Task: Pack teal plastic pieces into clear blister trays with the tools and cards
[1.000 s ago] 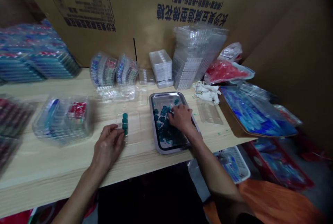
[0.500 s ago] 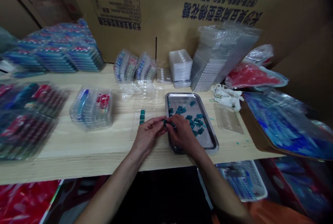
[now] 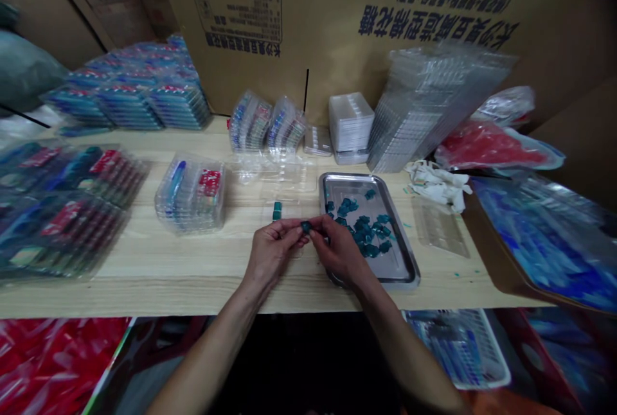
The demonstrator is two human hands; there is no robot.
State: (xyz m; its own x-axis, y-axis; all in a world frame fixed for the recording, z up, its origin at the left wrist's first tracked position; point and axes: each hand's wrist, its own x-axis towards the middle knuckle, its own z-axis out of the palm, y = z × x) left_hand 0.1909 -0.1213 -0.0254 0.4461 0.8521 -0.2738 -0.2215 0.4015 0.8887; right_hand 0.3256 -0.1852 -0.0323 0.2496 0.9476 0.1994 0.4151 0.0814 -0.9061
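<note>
A small dark teal piece [image 3: 305,227] is pinched between the fingertips of my left hand [image 3: 274,249] and my right hand [image 3: 337,249]. Its exact kind is too small to make out. Right beside my right hand lies a metal tray [image 3: 412,267] with many loose teal pieces [image 3: 369,232] on it. Behind my left hand, a clear plastic blister tray [image 3: 267,209] lies on the table, with teal pieces [image 3: 277,211] in a row in it. My left hand hides part of that row.
Stacked filled packs [image 3: 190,193] stand at the left, with more [image 3: 176,106] behind. Toward the back are empty clear trays [image 3: 434,106] and a white stack [image 3: 351,126]. A white glove [image 3: 436,185] and a box of blue wrappers [image 3: 544,241] are at the right.
The whole view has shifted, so the table things appear farther right. Both hands stay together at the teal piece, which now shows more clearly between the fingertips.
</note>
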